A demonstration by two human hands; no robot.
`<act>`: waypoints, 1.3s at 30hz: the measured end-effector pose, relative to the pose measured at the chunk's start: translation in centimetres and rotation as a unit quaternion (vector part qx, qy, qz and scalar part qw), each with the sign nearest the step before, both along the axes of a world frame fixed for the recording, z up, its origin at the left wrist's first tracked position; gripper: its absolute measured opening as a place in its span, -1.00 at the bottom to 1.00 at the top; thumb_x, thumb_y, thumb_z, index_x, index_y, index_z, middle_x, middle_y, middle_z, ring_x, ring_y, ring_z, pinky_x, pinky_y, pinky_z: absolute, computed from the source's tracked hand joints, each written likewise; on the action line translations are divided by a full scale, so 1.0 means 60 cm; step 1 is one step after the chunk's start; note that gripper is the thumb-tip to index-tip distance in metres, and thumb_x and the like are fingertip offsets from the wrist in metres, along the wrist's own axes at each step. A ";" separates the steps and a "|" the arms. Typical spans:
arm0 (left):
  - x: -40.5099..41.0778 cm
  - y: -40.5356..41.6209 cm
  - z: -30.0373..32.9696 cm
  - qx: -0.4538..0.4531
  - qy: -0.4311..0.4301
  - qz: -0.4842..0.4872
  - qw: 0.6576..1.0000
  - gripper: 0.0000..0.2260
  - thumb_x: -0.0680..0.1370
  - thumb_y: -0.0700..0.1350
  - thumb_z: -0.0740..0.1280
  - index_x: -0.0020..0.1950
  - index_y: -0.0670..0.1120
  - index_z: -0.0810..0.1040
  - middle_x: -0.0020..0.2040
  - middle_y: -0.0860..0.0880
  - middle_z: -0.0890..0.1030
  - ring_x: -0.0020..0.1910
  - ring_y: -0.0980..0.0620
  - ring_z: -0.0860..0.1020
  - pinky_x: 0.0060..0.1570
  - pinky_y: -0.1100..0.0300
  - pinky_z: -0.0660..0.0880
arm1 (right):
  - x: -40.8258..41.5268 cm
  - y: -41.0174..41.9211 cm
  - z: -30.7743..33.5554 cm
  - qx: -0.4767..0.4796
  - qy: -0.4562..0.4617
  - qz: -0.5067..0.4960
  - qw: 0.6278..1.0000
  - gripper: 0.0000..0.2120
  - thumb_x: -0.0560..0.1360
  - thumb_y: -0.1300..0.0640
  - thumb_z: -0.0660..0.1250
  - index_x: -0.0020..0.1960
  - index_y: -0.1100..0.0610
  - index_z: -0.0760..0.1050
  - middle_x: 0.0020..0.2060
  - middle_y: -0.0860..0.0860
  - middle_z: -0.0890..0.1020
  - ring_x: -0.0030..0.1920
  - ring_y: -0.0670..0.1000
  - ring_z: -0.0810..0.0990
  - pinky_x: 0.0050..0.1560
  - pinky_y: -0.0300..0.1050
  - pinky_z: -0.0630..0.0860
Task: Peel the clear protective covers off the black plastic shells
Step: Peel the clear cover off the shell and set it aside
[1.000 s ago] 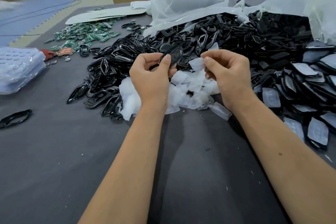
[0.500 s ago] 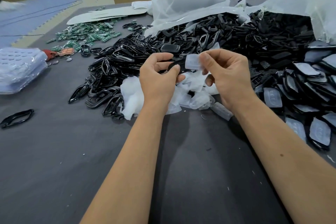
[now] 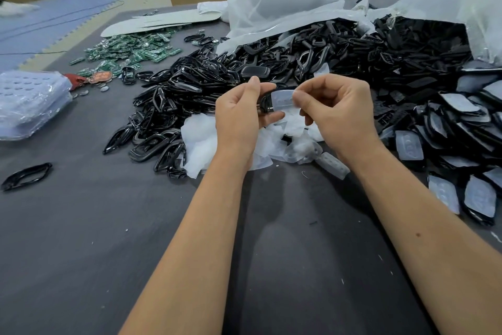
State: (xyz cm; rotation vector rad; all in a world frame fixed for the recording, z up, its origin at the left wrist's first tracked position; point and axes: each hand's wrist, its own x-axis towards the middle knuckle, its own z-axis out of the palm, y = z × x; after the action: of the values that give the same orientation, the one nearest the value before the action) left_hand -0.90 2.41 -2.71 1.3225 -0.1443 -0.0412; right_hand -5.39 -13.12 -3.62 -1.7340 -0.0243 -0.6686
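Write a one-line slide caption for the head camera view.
Left hand grips a black plastic shell while right hand pinches its clear protective cover above a heap of peeled covers.

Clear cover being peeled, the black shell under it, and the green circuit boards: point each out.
clear cover (image 3: 282,99), head view, middle of the translucent piece between the hands.
black shell (image 3: 266,103), head view, dark edge left of the cover.
green circuit boards (image 3: 130,53), head view, middle of the pile.

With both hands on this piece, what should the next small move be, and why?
Probably pull the right hand away to the right, since it pinches the clear plastic cover whose left edge looks close against the black plastic shell that the left hand grips.
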 end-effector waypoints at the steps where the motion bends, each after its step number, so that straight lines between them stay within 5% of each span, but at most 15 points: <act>1: 0.000 -0.001 0.000 -0.004 0.004 -0.002 1.000 -0.66 0.72 -0.07 0.25 -0.08 -0.19 0.73 -0.07 -0.20 0.73 -0.21 -0.09 0.70 -0.20 0.08 0.67 | 0.000 0.000 0.001 0.000 -0.003 0.002 1.000 -0.96 0.50 0.23 0.54 -0.12 0.13 0.70 -0.30 0.02 0.71 -0.37 -0.03 0.63 -0.30 -0.14 0.57; 6: -0.001 -0.001 0.001 -0.007 0.006 -0.022 1.000 -0.63 0.73 -0.02 0.23 -0.05 -0.22 0.72 -0.08 -0.21 0.74 -0.21 -0.11 0.72 -0.20 0.05 0.68 | 0.000 0.000 0.005 -0.038 -0.009 -0.009 0.999 -0.97 0.49 0.18 0.56 -0.11 0.11 0.72 -0.26 -0.06 0.73 -0.30 -0.14 0.62 -0.16 -0.20 0.56; 10: -0.002 -0.002 0.001 -0.015 0.006 -0.034 0.999 -0.68 0.71 -0.07 0.27 -0.04 -0.22 0.71 -0.12 -0.17 0.74 -0.17 -0.10 0.73 -0.23 0.11 0.66 | 0.000 0.003 0.004 -0.010 0.000 -0.019 1.000 -0.88 0.45 0.20 0.60 -0.05 0.12 0.69 -0.25 0.00 0.73 -0.33 -0.08 0.64 -0.31 -0.18 0.57; 13: -0.002 -0.002 -0.001 0.004 -0.014 -0.028 0.999 -0.86 0.64 -0.27 0.35 -0.02 -0.20 0.71 -0.15 -0.15 0.71 -0.17 -0.05 0.70 -0.18 0.13 0.66 | 0.000 0.003 0.004 0.011 0.005 -0.017 1.000 -0.80 0.44 0.22 0.60 0.02 0.13 0.65 -0.24 0.03 0.75 -0.34 -0.04 0.68 -0.33 -0.20 0.58; 17: -0.003 -0.001 -0.001 0.024 -0.037 -0.013 0.999 -0.77 0.55 -0.44 0.34 0.00 -0.18 0.71 -0.14 -0.18 0.66 -0.20 -0.02 0.68 -0.13 0.13 0.66 | -0.002 0.003 0.004 0.024 0.006 0.007 1.000 -0.71 0.44 0.27 0.59 0.12 0.16 0.63 -0.18 0.06 0.76 -0.19 0.06 0.76 -0.19 -0.14 0.65; 31: -0.001 -0.004 -0.005 0.037 -0.062 0.000 0.997 -0.79 0.53 -0.43 0.39 -0.02 -0.15 0.71 -0.12 -0.20 0.67 -0.22 -0.01 0.70 -0.18 0.15 0.65 | -0.001 0.006 0.002 0.024 0.015 -0.013 1.000 -0.85 0.42 0.23 0.62 -0.05 0.14 0.70 -0.25 0.02 0.74 -0.26 -0.03 0.71 -0.33 -0.20 0.59; 39: 0.002 -0.001 -0.003 -0.009 -0.028 0.025 0.999 -0.81 0.61 -0.36 0.34 -0.07 -0.18 0.72 -0.15 -0.12 0.68 -0.23 0.02 0.68 -0.20 0.17 0.65 | -0.004 0.005 0.012 0.153 0.028 -0.015 0.988 -0.94 0.51 0.27 0.53 -0.11 0.15 0.70 -0.30 0.06 0.71 -0.35 -0.01 0.61 -0.40 -0.18 0.53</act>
State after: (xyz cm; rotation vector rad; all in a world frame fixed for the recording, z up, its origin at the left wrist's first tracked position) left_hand -0.76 2.34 -2.88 1.3086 -0.1586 0.0386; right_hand -5.61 -12.82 -2.90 -1.4584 0.1376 -0.6105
